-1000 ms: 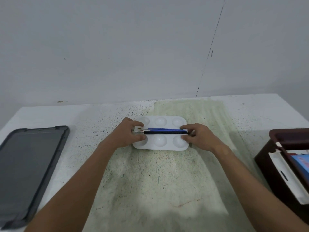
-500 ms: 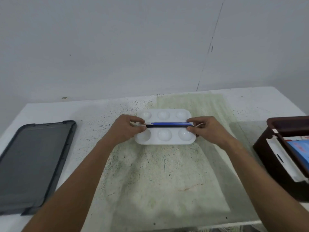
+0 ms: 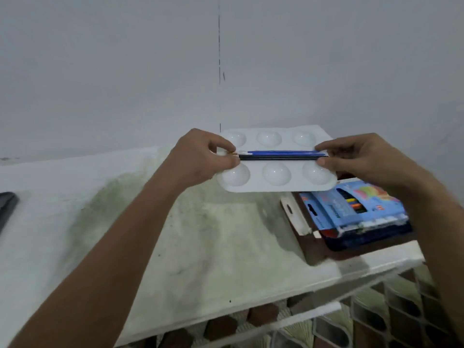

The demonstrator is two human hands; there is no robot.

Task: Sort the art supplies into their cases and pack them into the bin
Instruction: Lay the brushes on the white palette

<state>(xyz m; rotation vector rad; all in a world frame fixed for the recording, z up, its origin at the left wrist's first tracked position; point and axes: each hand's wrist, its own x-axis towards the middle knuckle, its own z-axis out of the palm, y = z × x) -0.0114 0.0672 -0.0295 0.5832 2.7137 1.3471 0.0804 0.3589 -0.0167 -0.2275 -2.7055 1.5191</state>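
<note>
Lifted clear of the bench [image 3: 175, 247] since the earlier frames, where it lay flat on the stained top, the white palette [image 3: 276, 182] is now held in the air and has travelled toward 3 o'clock, so that its near right corner hangs over the dark bin [image 3: 324, 252]. Along its middle groove lie the paintbrushes [image 3: 278, 155], blue and dark handles side by side, bristle ends toward 9 o'clock. Each end of the palette is pinched: the left hand [image 3: 200, 156] has thumb and fingers closed on the 9 o'clock end over the brush tips, and the right hand [image 3: 364, 159] is clamped the same way on the 3 o'clock end over the handle ends. I judge the palette to be light, stiff moulded plastic with a smooth, rather slippery surface; the brushes are thin and loose and would roll out if it tilted, so holding both short ends with the thumbs pressing the brushes down seems the sound grip, keeping it level. Below, at 4 o'clock, the bin already holds a blue box of colours [image 3: 351, 209] and a pale card packet [image 3: 296, 217] against its left wall. Far out at 9 o'clock a dark tray [image 3: 6, 209] shows at the bench edge.
</note>
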